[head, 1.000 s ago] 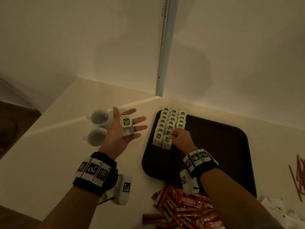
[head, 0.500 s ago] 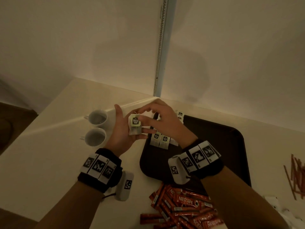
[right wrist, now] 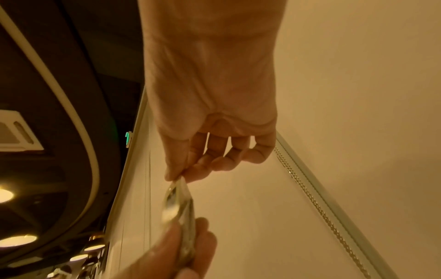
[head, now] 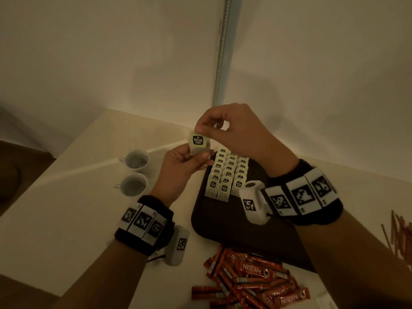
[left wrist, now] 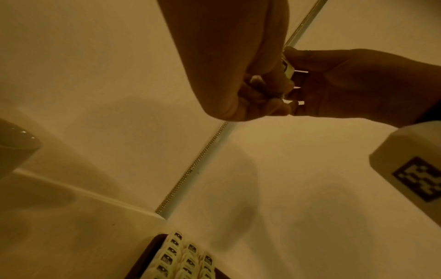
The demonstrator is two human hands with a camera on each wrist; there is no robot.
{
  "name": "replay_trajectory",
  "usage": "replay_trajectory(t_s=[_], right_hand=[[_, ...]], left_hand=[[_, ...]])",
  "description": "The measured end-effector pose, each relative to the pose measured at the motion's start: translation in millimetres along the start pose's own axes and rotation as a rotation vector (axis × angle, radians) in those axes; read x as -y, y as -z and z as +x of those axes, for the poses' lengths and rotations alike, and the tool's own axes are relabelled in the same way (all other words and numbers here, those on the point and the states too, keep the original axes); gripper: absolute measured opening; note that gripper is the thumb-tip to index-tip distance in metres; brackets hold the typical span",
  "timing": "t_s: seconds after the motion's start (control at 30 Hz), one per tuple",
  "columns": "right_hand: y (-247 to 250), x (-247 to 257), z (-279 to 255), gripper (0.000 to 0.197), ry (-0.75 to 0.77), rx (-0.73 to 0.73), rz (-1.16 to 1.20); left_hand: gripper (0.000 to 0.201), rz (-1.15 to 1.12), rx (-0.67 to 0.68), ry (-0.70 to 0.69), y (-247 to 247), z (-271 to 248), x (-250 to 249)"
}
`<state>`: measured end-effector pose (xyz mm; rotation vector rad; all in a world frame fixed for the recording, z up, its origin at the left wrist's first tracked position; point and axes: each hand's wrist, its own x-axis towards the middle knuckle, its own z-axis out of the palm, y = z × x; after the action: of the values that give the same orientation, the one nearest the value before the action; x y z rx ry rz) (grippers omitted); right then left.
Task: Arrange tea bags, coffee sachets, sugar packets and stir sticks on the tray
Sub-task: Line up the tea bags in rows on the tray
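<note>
Fingers of both hands on one tea bag (head: 199,142) above tray (head: 234,221) edge: left hand (head: 182,166) grips bottom, right hand (head: 231,128) pinches top; rows of bags (head: 227,175) below.

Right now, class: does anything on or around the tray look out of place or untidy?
Yes. The coffee sachets lie in a jumbled heap on the counter, off the tray, unlike the neat tea bag rows.

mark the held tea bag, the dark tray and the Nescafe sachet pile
pale green McCoy tea bag (head: 198,141), head view, printed label face.
dark brown plastic tray (head: 236,228), head view, bare floor near its front.
red Nescafe coffee sachets (head: 252,269), head view, top sachet's logo.
</note>
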<state>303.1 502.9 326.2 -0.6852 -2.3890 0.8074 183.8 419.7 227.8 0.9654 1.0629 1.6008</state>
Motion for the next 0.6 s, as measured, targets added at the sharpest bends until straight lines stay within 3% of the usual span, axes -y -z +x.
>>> replay_trajectory(t_s=[0.2,0.27,0.37,0.47,0.6], right_hand=[[4.7,4.8,0.5,0.009,0.028,0.01,-0.159],[8.2,5.8,0.4,0.01,0.045,-0.015,-0.181],[12.7,6.3,0.1,0.01,0.044,-0.029,-0.191],[15.8,7.5,-1.7,0.01,0.033,0.026,-0.231],[17.8,11.2,-3.4,0.012,0.038,0.114,-0.296]], left_hand=[[0.015,-0.114,0.046,0.029,-5.4,-2.1,0.0],[0.027,-0.112,0.033,0.028,-5.0,-2.0,1.3],[0.025,-0.064,0.062,0.032,-4.5,-2.5,0.9],[0.035,-0.043,0.117,-0.014,-7.4,-1.1,-3.1],[0.019,-0.019,0.076,-0.096,-15.8,6.0,-11.3]])
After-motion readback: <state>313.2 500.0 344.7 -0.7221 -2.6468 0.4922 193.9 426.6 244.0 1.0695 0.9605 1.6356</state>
